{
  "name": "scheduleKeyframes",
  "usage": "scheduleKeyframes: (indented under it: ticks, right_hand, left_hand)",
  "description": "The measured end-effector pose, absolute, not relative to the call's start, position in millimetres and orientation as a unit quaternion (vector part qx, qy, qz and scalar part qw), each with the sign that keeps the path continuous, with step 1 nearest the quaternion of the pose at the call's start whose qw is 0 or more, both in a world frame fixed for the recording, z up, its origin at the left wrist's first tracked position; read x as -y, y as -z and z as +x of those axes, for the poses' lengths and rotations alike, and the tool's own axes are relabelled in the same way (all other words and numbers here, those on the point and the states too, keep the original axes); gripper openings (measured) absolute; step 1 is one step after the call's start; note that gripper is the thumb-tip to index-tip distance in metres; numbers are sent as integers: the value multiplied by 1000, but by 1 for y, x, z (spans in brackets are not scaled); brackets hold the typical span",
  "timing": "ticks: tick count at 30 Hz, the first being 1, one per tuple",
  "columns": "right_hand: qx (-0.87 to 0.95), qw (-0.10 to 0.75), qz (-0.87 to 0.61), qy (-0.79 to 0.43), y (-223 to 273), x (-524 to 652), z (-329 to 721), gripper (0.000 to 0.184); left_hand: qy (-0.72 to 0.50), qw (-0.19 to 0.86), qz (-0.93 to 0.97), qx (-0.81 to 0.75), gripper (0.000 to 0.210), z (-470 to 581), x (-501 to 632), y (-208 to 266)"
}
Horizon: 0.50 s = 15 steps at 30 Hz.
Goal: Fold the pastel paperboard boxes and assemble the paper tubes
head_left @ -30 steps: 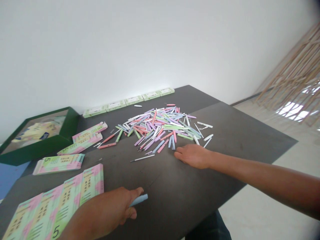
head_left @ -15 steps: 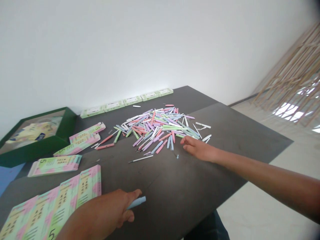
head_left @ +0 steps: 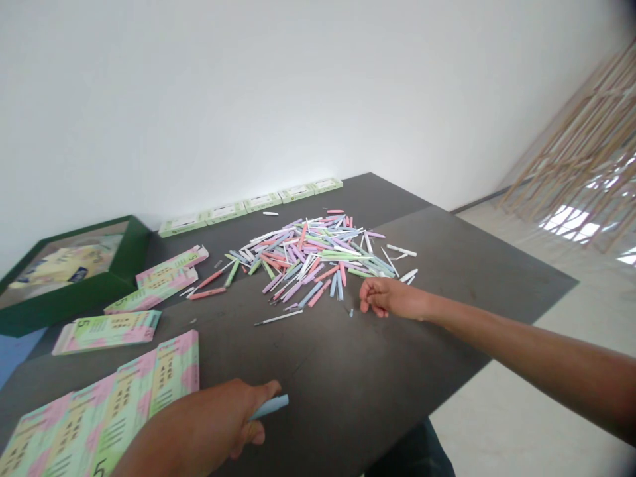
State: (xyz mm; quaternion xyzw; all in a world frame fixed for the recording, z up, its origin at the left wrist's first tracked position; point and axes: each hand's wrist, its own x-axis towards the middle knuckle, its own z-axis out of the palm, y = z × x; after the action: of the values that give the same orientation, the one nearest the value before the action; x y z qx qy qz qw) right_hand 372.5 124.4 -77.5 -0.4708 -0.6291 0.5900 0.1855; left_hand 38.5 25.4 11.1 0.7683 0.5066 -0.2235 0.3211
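On the near worktop (head_left: pixel 318 377), the left hand (head_left: pixel 218 414) grips a light-blue pen barrel (head_left: pixel 272 406), cartons (head_left: pixel 132 392) at its nine o'clock. Farther, towards two, the right hand (head_left: pixel 390 297) is narrowly curled; whether it holds anything I can't tell. A tiny light-blue piece (head_left: pixel 351 313) lies at its eight o'clock, the pen heap (head_left: pixel 311 255) at ten. Picking among pen parts seems the step; something so small calls for a fine pinch.

Left hand (head_left: pixel 231 417) pinching a slim pale-blue plastic tube (head_left: pixel 271 407) above the dark grey tabletop (head_left: pixel 318 371)! Right hand (head_left: pixel 382 297) loosely curled, near the big heap of pastel pen parts (head_left: pixel 308 255). Pink-and-green printed cartons (head_left: pixel 134 384) at left, and an open dark-green box (head_left: pixel 130 252) beyond, with pale-green flat boxes (head_left: pixel 227 211) lined along the white wall (head_left: pixel 298 93).
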Motion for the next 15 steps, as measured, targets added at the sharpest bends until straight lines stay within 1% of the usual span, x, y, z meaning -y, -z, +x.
scheduleKeyframes:
  ticks: [2, 6, 11, 13, 15]
  right_hand:
    - [665, 181, -468, -553, 79, -123, 373, 13]
    - [737, 185, -466, -453, 74, -113, 370, 20]
    - [812, 164, -466, -311, 68, -102, 362, 9]
    - [819, 166, -467, -290, 69, -101, 361, 11]
    - [816, 175, -464, -298, 71, -101, 360, 14]
  left_hand:
    - [229, 319, 765, -511, 50, 40, -25, -13]
    - [242, 311, 769, -504, 50, 42, -26, -14]
    - [245, 317, 766, -502, 51, 42, -28, -10]
    - [242, 314, 771, -499, 51, 41, -28, -9]
    - [239, 311, 774, -497, 51, 41, -28, -9]
